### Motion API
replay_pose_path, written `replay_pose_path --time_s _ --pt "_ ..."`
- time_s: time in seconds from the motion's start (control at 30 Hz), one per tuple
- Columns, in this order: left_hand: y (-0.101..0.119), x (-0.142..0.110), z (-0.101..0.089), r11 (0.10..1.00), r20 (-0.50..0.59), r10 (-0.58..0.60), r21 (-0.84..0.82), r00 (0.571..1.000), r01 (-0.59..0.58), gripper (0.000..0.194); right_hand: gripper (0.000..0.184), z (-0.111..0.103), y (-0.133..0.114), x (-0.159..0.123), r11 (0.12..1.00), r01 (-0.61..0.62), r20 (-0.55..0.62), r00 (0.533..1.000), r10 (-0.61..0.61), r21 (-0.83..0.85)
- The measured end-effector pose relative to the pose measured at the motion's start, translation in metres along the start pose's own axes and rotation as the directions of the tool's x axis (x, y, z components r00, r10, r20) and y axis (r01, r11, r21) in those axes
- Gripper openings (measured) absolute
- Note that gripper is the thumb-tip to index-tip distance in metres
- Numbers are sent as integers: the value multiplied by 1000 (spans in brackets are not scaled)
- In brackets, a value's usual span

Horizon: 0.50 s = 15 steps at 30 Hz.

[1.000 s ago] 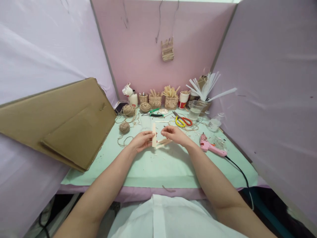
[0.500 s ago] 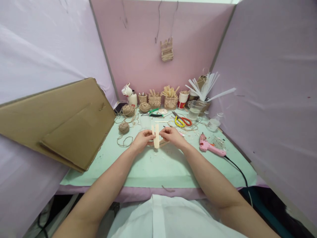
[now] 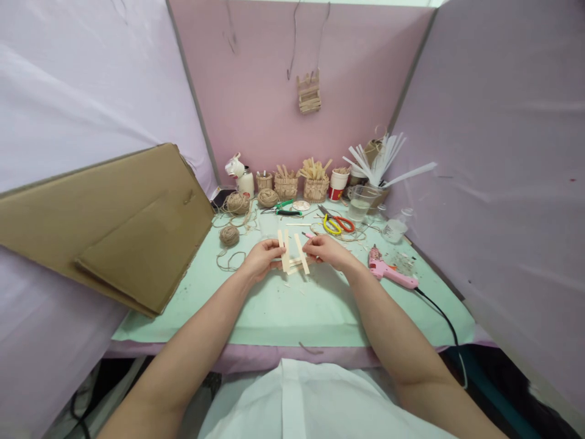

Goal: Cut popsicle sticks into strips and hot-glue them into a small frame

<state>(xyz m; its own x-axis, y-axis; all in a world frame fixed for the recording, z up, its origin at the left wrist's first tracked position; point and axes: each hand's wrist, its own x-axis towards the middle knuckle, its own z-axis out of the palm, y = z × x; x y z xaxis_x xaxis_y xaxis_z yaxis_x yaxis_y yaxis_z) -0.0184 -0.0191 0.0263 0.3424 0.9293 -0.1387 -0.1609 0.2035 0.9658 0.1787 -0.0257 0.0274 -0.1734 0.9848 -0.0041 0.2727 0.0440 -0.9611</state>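
Over the middle of the mint-green tabletop point(image 3: 274, 311), my left hand point(image 3: 264, 258) is closed on flat wooden craft sticks point(image 3: 284, 251) held nearly upright. To their right, my right hand point(image 3: 323, 249) pinches another craft stick point(image 3: 302, 254), which leans with its top toward the left. A gap shows between this stick and those in my left hand. Behind and below the sticks, more crosswise wooden strips point(image 3: 298, 268) are partly visible; whether they are joined to the held ones I cannot tell. Small wood scraps lie under my hands.
A pink glue gun point(image 3: 390, 273) with a black cord lies at right. Yellow-and-red-handled scissors point(image 3: 337, 224), twine balls point(image 3: 229, 235), green-handled pliers point(image 3: 289, 212) and cups of sticks point(image 3: 315, 188) stand or lie farther back. Cardboard point(image 3: 150, 244) leans at left; a small wooden piece point(image 3: 309, 94) hangs on the wall.
My right hand has moved slightly right with one craft stick, now apart from the sticks in my left hand and tilted. My left hand has stayed nearly in place.
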Motion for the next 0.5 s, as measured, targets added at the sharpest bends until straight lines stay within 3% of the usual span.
replay_pose_path --time_s 0.5 --pt "-10 4 4 997 -11 62 51 998 -61 21 10 34 -11 -5 998 -2 -91 996 8 68"
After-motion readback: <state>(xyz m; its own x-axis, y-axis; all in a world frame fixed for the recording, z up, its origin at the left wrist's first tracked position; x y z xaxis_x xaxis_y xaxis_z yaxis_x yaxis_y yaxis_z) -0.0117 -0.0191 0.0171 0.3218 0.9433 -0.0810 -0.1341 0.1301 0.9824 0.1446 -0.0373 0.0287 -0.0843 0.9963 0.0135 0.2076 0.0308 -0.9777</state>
